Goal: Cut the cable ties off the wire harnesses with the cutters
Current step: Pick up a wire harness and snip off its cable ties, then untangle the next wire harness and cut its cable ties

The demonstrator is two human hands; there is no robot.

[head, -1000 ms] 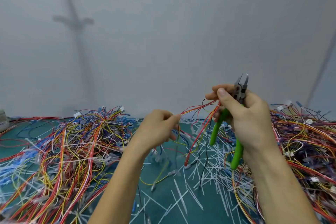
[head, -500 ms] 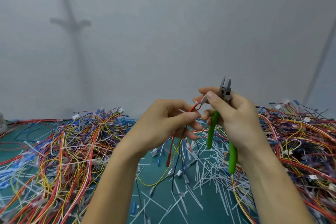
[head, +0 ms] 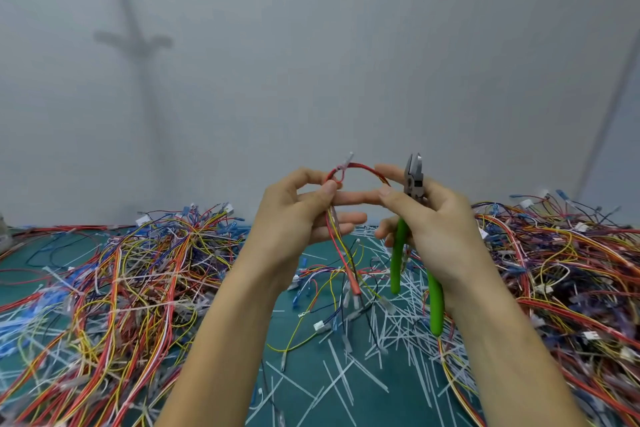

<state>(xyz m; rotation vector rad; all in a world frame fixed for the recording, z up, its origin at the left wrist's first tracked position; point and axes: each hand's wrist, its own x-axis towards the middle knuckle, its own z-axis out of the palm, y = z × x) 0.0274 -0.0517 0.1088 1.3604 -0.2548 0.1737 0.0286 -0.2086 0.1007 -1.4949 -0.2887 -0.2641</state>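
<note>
A thin wire harness (head: 341, 246) of red, yellow and dark wires arches between my two hands above the table. My left hand (head: 298, 218) pinches it just below a pale cable tie (head: 344, 163) whose tail sticks up at the top of the arch. My right hand (head: 433, 229) grips the green-handled cutters (head: 414, 180), jaws pointing up and nearly together, while its thumb and forefinger pinch the harness's right end. The harness's loose ends hang down to the green mat.
A big heap of tangled wire harnesses (head: 114, 281) covers the table's left side and another heap (head: 561, 274) the right. Several cut white tie pieces (head: 349, 378) lie on the green mat (head: 391, 406) between them. A grey wall rises behind the table.
Both hands have raised the harness and spread it into an arch, bringing the cable tie to the top. The cutters stay upright in my right hand.
</note>
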